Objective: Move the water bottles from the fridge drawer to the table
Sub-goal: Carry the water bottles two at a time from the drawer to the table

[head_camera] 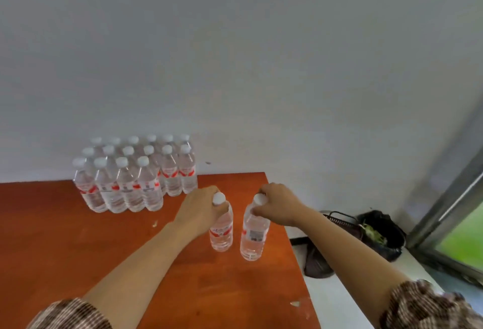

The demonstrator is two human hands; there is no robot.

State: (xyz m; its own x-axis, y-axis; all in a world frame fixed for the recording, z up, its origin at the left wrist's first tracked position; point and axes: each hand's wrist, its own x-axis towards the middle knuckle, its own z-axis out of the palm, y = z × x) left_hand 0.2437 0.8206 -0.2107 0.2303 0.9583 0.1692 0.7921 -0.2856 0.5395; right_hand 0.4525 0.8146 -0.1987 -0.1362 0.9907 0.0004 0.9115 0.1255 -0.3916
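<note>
Two clear water bottles with white caps and red labels are upright over the orange-brown table (78,250). My left hand (198,211) grips the neck of the left bottle (221,234). My right hand (277,203) grips the neck of the right bottle (253,237), which is a little nearer to me. Both bottle bases look to be on or just above the tabletop. Several more bottles of the same kind stand in tight rows (136,174) at the back of the table against the wall, left of my hands.
The table's right edge (292,250) runs just right of the held bottles. Beyond it on the floor are a dark bag (317,263), a black bin with green scraps (379,232) and a window frame (449,211). A white wall backs the table.
</note>
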